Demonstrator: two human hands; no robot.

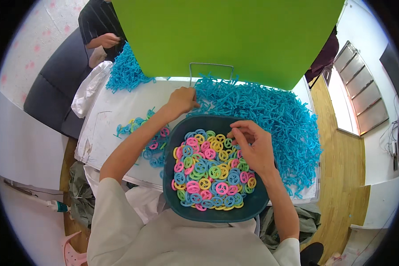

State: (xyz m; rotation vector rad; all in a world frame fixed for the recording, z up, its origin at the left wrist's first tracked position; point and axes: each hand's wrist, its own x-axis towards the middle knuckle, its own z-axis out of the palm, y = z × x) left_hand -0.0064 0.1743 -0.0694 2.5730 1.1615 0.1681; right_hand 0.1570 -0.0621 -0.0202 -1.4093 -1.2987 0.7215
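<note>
A dark green plastic basin (217,216) close to my body holds many small spoked plastic wheels (215,172) in pink, yellow, green and blue. Over its far right rim, my right hand (255,144) is closed in a pinch; a bit of yellow shows at the fingertips, too small to name. My left hand (181,102) reaches past the basin's far left side. Its fingers are curled together at the edge of a large heap of blue plastic stick pieces (261,111), and what they hold, if anything, is hidden.
Left of the basin, joined wheels and sticks (150,148) lie on the white table (104,133). A green panel (235,40) stands behind a wire stand (211,64). At the far left, another person's hand (109,40) is above a second blue pile (125,71).
</note>
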